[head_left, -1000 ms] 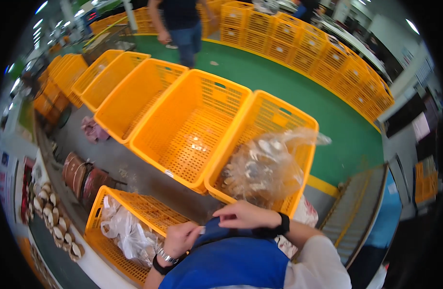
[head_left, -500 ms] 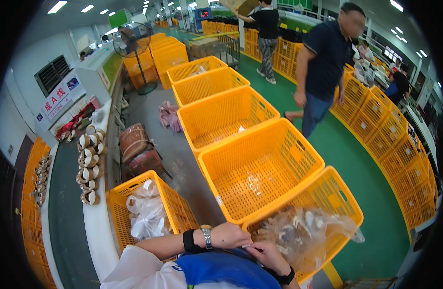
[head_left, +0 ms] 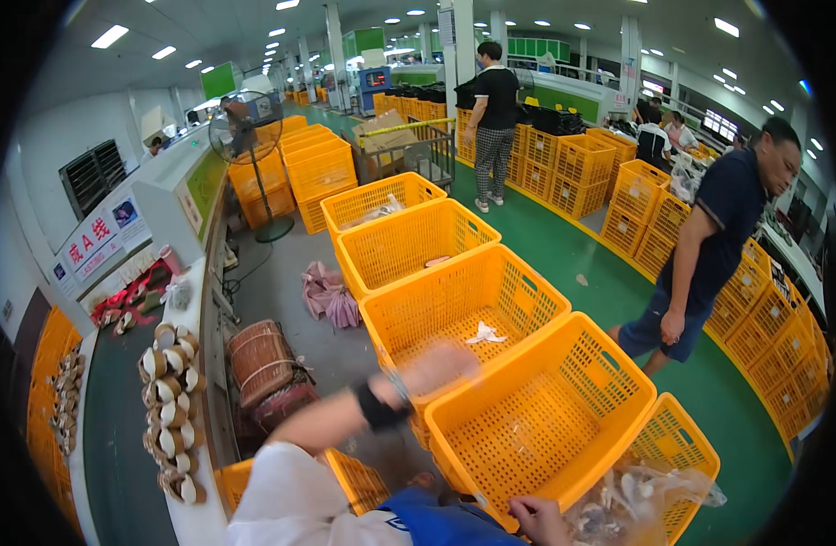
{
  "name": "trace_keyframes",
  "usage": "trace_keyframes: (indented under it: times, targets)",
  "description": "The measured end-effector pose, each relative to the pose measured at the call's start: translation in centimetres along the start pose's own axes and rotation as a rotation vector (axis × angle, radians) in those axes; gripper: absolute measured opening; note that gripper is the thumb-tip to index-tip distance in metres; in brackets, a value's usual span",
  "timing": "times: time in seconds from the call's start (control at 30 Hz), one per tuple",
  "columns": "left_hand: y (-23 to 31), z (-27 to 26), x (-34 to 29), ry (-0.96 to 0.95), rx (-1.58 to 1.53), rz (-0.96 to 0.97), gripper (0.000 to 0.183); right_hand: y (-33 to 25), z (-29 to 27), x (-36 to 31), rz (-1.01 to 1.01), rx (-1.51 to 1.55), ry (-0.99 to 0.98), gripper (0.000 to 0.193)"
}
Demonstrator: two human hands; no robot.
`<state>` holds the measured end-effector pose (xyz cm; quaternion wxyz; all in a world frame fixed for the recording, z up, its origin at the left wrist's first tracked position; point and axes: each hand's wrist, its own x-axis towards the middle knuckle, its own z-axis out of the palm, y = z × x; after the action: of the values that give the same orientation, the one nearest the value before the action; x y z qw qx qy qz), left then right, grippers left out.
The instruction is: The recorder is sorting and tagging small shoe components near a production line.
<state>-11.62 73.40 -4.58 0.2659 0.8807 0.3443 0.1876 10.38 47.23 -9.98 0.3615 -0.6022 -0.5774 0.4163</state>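
My left hand (head_left: 436,369) is stretched forward over the near left corner of a yellow plastic crate (head_left: 409,314); motion blur hides its fingers. A crumpled white scrap (head_left: 486,334) lies in that crate, apart from the hand. At the lower edge, my right hand (head_left: 538,520) is beside the near rim of a closer yellow crate (head_left: 536,419), fingers curled in. Whatever they may hold is hidden. To its right, a clear plastic bag (head_left: 632,496) of mixed pieces sits in another yellow crate (head_left: 682,437).
More yellow crates (head_left: 418,238) continue the row ahead. At left, shoes (head_left: 172,414) line a white ledge beside a dark belt (head_left: 127,437). A brown stool-like seat (head_left: 263,364) and a standing fan (head_left: 254,136) occupy the floor. One person (head_left: 718,237) is close on the right, another (head_left: 495,127) farther off.
My hands, together before, have parted: the left swung forward over the crates, the right stayed low. A larger white scrap now shows in the crate ahead. The nearby person moved right.
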Motion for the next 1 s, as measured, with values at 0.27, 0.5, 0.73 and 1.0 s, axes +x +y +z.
trace_keyframes:
  times: [0.27, 0.5, 0.73, 1.0]
  targets:
    - [2.9, 9.1, -2.5, -0.579, -0.665, 0.487, 0.030, -6.3, 5.0, 5.5, 0.182, -0.022, 0.287, 0.022]
    - [2.2, 10.7, -4.0, -1.019, -0.569, 0.523, 0.034, -6.2, 10.7, 1.0, 0.318, 0.044, 0.521, 0.018]
    - [4.0, 10.9, -7.7, -0.799, -0.145, 0.680, 0.031, -6.6, 13.6, -1.8, 0.310, -0.172, 0.804, 0.020]
    - [3.8, 10.8, -11.6, -0.684, -0.390, 0.645, 0.024, -2.4, 15.9, -4.1, 0.145, -0.230, 0.868, 0.017]
